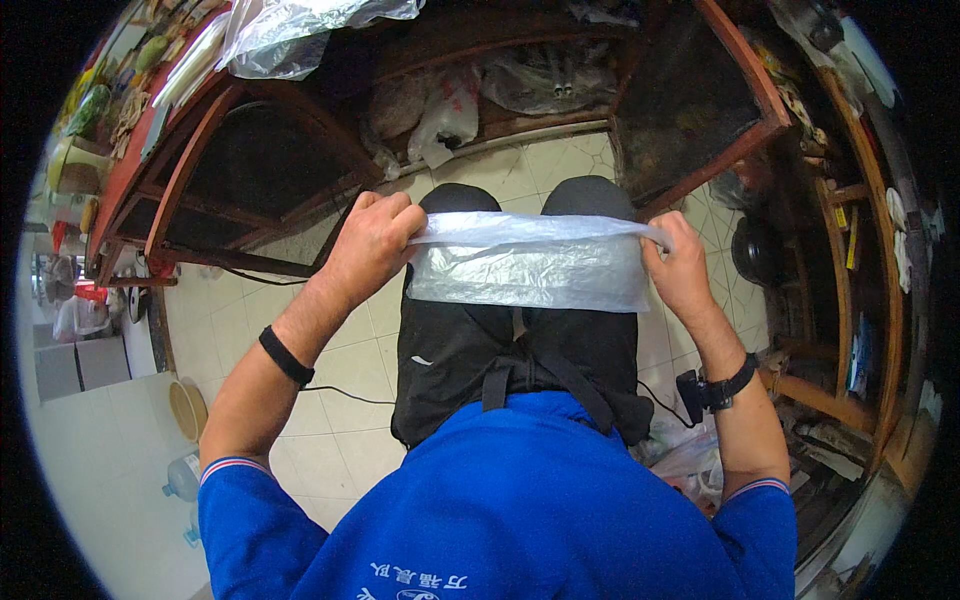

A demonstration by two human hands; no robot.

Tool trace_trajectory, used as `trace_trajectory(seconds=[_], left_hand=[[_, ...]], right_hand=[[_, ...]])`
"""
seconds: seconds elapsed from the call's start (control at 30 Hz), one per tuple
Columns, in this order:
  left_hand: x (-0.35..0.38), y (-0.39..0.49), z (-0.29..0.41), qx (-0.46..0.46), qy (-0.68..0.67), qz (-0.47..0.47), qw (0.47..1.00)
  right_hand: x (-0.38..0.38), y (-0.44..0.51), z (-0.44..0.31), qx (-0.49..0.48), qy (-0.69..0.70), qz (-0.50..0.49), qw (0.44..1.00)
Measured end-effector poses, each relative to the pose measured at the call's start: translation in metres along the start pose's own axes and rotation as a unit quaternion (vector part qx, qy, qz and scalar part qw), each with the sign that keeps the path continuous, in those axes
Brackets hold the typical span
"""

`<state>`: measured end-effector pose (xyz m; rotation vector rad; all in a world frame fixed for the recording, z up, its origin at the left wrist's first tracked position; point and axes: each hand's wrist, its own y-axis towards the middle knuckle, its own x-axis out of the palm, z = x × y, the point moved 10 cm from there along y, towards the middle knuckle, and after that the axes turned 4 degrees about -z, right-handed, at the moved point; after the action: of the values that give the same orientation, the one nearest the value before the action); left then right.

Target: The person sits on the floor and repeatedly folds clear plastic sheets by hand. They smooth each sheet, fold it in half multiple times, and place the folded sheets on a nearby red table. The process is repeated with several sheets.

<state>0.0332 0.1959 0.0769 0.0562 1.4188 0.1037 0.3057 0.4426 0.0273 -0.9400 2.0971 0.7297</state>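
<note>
A translucent plastic bag (525, 274) is stretched sideways above my thighs, its upper edge gathered into a folded band. My left hand (382, 229) pinches the band's left end. At the opposite end, my right hand (675, 259) grips the other corner between thumb and fingers. Below the band the film hangs flat and wrinkled over my black trousers (450, 360). Both hands are at about knee height in the picture, well apart from each other.
In front stands a dark wooden cabinet with its left door (187, 172) and right door (772, 120) swung out. Plastic bags (450, 112) lie on its low shelf. More clear plastic (300, 37) sits on the red top at left. A wooden rack (840, 285) stands at right.
</note>
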Motion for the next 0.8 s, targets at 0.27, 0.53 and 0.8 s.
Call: trace_trajectory(seconds=[0.27,0.53,0.8], left_hand=[[0.010,-0.021,0.010,-0.004,-0.001,-0.005,1.000],[0.016,-0.031,0.011,-0.016,0.004,-0.007,1.000],[0.008,-0.031,0.016,-0.003,0.011,0.027,1.000]], right_hand=[[-0.001,-0.028,-0.023,-0.133,-0.129,0.025,0.982],[0.012,-0.035,-0.013,-0.147,-0.205,-0.002,0.968],[-0.010,-0.053,-0.027,-0.149,-0.194,0.018,0.969]])
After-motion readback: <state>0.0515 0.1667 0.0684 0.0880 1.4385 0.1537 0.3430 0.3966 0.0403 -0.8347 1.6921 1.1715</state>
